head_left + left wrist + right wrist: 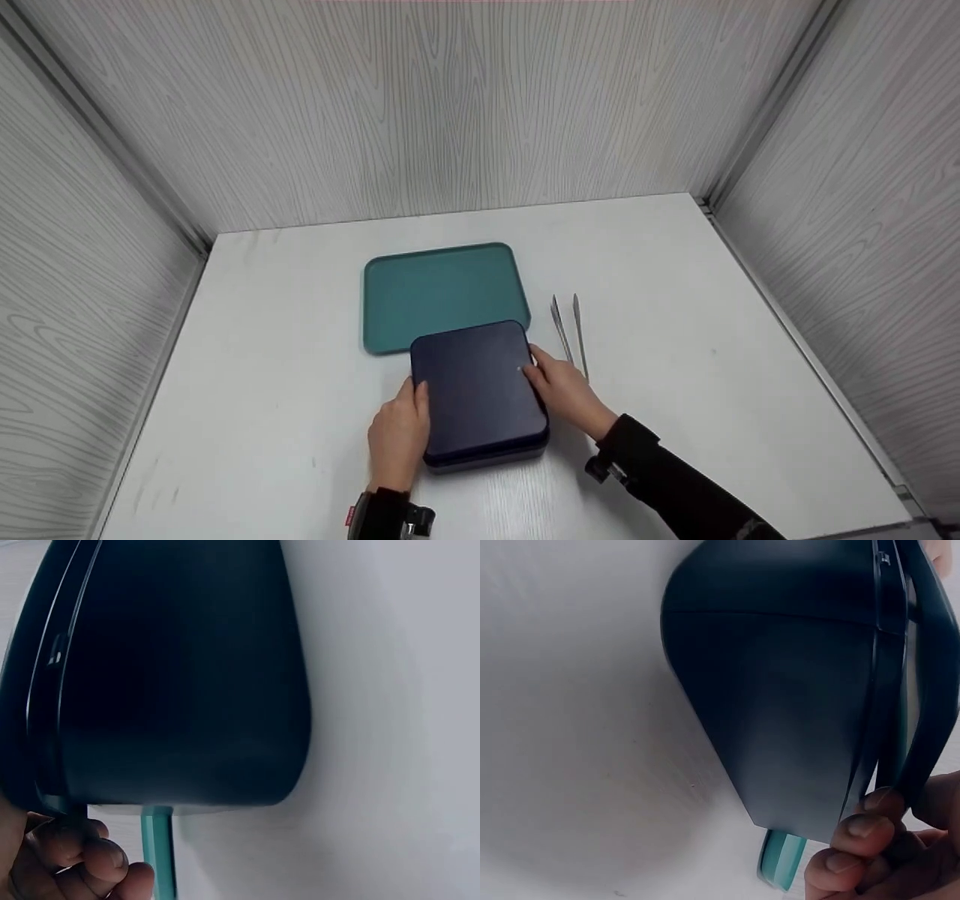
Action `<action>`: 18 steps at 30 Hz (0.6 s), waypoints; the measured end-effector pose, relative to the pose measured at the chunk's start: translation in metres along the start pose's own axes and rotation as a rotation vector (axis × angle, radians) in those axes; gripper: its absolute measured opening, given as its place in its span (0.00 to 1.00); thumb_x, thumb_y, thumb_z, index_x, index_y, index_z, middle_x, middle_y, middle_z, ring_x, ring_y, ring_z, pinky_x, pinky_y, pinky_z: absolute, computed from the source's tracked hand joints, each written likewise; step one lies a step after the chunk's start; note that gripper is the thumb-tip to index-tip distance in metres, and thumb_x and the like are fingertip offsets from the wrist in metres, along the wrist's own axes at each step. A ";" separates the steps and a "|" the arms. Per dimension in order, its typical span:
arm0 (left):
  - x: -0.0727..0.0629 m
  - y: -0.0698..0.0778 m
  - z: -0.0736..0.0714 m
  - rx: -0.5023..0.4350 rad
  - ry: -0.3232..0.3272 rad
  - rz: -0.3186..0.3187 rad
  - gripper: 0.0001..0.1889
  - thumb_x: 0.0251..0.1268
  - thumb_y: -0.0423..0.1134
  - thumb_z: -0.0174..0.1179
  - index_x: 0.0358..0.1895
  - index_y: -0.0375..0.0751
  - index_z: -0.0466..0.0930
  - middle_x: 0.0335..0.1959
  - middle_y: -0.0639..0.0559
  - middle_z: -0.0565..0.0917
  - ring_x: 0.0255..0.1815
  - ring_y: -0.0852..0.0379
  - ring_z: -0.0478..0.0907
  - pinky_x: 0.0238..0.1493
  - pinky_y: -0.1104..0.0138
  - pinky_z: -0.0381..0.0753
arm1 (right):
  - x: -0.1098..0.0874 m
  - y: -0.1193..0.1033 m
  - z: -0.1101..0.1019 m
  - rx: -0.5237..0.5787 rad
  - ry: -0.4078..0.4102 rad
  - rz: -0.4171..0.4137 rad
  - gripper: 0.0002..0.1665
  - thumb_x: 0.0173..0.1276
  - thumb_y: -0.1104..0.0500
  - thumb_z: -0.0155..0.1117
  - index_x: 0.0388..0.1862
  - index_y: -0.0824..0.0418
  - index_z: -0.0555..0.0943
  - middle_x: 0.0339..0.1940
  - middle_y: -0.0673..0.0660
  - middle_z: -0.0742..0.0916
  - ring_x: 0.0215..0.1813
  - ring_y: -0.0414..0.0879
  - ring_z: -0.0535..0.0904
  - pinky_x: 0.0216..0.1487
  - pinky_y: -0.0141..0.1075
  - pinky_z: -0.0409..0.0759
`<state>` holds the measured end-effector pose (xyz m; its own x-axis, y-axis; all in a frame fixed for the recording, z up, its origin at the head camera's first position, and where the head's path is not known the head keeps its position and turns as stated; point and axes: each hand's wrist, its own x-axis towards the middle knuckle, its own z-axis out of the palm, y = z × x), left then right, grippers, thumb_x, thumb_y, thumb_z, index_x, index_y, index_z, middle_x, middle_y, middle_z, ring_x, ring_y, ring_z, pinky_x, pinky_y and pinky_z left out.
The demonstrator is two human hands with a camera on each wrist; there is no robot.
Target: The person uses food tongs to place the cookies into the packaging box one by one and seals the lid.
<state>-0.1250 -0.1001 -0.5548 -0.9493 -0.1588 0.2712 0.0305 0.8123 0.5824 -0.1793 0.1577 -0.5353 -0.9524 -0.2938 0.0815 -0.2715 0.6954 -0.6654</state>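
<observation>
A dark blue rectangular box (489, 459) stands on the white table, its matching lid (476, 390) on top. My left hand (397, 435) holds the lid's left side, thumb above and fingers below the rim in the left wrist view. On the opposite side my right hand (566, 390) pinches the lid's edge near the far corner. The right wrist view shows a gap between the raised lid (936, 660) and the box wall (780, 712). The inside of the box is hidden.
Just behind the box lies a green tray (442, 292), its near right part covered by the lid. Metal tongs (579, 330) lie to the right, partly hidden by the right hand. Grey wood-grain panels (450, 112) enclose the table at the back and sides.
</observation>
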 end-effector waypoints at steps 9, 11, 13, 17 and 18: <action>-0.001 0.000 0.003 -0.072 -0.031 -0.033 0.19 0.81 0.42 0.53 0.53 0.27 0.83 0.37 0.32 0.88 0.35 0.36 0.87 0.32 0.47 0.84 | -0.001 0.004 0.004 0.007 -0.031 0.037 0.26 0.82 0.59 0.52 0.72 0.70 0.72 0.35 0.62 0.87 0.34 0.48 0.79 0.42 0.48 0.79; 0.000 0.000 0.003 -0.081 -0.036 -0.041 0.19 0.81 0.42 0.53 0.55 0.26 0.83 0.39 0.31 0.88 0.36 0.36 0.87 0.33 0.46 0.85 | -0.001 0.005 0.005 0.015 -0.033 0.036 0.26 0.82 0.59 0.51 0.72 0.70 0.72 0.37 0.63 0.87 0.35 0.48 0.80 0.43 0.48 0.79; 0.000 -0.001 0.004 -0.088 -0.046 -0.051 0.20 0.81 0.42 0.52 0.57 0.25 0.82 0.41 0.30 0.88 0.37 0.35 0.87 0.34 0.46 0.85 | -0.001 0.005 0.006 0.025 -0.030 0.038 0.25 0.82 0.59 0.51 0.72 0.70 0.72 0.43 0.66 0.88 0.40 0.51 0.82 0.47 0.50 0.80; 0.001 -0.003 0.004 -0.103 -0.061 -0.072 0.19 0.81 0.42 0.52 0.51 0.28 0.84 0.34 0.35 0.88 0.34 0.39 0.87 0.32 0.49 0.84 | 0.000 0.005 0.007 0.042 -0.032 0.062 0.25 0.82 0.59 0.51 0.72 0.70 0.72 0.56 0.70 0.86 0.53 0.59 0.85 0.56 0.54 0.81; 0.002 -0.003 0.004 -0.108 -0.063 -0.074 0.18 0.81 0.42 0.51 0.48 0.30 0.84 0.29 0.38 0.86 0.30 0.41 0.86 0.29 0.52 0.83 | 0.000 0.005 0.007 0.047 -0.033 0.070 0.25 0.82 0.59 0.50 0.72 0.70 0.72 0.60 0.70 0.84 0.57 0.60 0.84 0.58 0.54 0.80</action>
<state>-0.1281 -0.1002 -0.5593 -0.9678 -0.1783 0.1778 -0.0104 0.7339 0.6791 -0.1800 0.1563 -0.5436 -0.9634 -0.2678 0.0098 -0.1972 0.6838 -0.7025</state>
